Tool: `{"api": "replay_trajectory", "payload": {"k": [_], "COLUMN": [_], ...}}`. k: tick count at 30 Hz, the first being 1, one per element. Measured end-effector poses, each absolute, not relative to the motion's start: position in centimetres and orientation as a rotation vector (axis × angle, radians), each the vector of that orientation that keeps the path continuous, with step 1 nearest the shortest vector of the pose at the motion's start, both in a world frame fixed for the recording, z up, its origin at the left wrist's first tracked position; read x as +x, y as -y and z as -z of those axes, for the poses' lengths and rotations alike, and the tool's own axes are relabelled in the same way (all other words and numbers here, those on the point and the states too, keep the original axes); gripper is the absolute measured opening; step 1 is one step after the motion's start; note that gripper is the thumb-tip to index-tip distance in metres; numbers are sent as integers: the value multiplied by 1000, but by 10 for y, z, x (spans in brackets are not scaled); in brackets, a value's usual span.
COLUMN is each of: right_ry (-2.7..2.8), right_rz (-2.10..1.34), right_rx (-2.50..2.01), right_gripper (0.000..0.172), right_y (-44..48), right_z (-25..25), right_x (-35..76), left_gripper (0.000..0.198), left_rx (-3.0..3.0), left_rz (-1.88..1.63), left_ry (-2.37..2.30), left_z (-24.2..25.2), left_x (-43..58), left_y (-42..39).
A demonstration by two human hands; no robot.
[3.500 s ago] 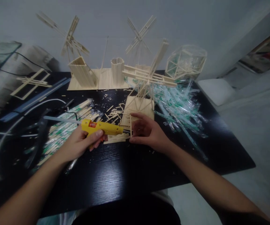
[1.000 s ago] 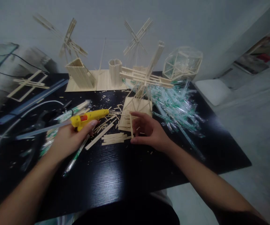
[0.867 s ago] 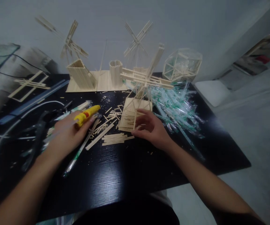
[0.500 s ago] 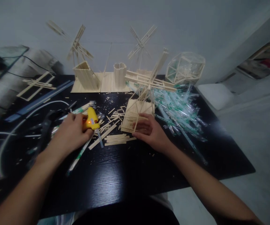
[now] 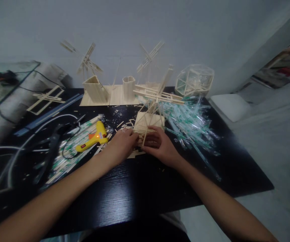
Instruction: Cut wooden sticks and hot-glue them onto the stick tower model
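Observation:
A windmill model (image 5: pixel 148 120) built of thin wooden sticks stands on a square stick base in front of me, its crossed blades pointing up. My right hand (image 5: pixel 163 148) is curled around the base's near right corner, by a slanting leg, thumb and fingers closed on it. From the left, my left hand (image 5: pixel 122 144) reaches the near left side of the same model; its fingertips are pressed together there, and what lies between them is hidden. A yellow glue gun (image 5: pixel 100 134) with a lit orange light lies left of my left hand, on plastic-wrapped stick packs (image 5: pixel 64 158).
Loose sticks (image 5: pixel 128 124) and scraps lie behind my left hand. Crumpled plastic wrappers (image 5: pixel 192 117) cover the right side. Along the wall stand another stick windmill (image 5: pixel 95 89), a stick cup (image 5: pixel 129 88) and a polyhedron frame (image 5: pixel 195 80). A white cable (image 5: pixel 16 154) loops at left.
My left hand has let go of the glue gun, which now rests on the packs, and has moved right to the windmill model. My right hand stays at the base. The view has tilted slightly up.

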State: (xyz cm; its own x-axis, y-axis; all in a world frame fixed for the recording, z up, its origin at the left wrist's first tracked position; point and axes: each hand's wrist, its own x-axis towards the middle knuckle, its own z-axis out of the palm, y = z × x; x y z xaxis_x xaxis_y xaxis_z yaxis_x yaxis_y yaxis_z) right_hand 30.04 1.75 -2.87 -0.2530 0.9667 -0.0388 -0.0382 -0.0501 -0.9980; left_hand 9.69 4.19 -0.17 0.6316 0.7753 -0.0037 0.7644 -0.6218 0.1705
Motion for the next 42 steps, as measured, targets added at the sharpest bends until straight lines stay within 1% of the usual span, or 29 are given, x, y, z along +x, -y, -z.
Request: {"api": "replay_trajectory", "payload": {"k": [5,10,13,15,17,20,29,42], "right_ry": [1470,1579,1648,1700,1752,1811,1884,1912], "right_rz": [-1230,-1048,-1015,-1011,-1017,-1025,-1061,-1087], "right_rx": [-1010,-983,-966,-965,-980,-1003,-1003,-1011], "right_gripper": [76,72,71,70,70,73,78,80], "right_y": [-15,-11,-9,-6,-4,-1,3,6], "right_z": [27,24,23,22,21,22,23,20], "right_x": [299,299,297,296,294,292,290,291], "left_gripper": [14,14,15,24,32,36,26,25], "left_rx": [2637,2486,2082,1720,1461,1275,1402,1451], "left_rz": [-137,-255,-578,-760,-820,-869,-860,-809], "left_ry": [-1309,-1438,-1419,-1320,-1269,-1258,-1281,-1292], "left_z": [6,-8,-20,-24,-23,-19,-12,-5], "left_x": [93,77,70,70,74,83,90,89], "left_y": [-44,-40,-31,-22,-12,-1,7,7]}}
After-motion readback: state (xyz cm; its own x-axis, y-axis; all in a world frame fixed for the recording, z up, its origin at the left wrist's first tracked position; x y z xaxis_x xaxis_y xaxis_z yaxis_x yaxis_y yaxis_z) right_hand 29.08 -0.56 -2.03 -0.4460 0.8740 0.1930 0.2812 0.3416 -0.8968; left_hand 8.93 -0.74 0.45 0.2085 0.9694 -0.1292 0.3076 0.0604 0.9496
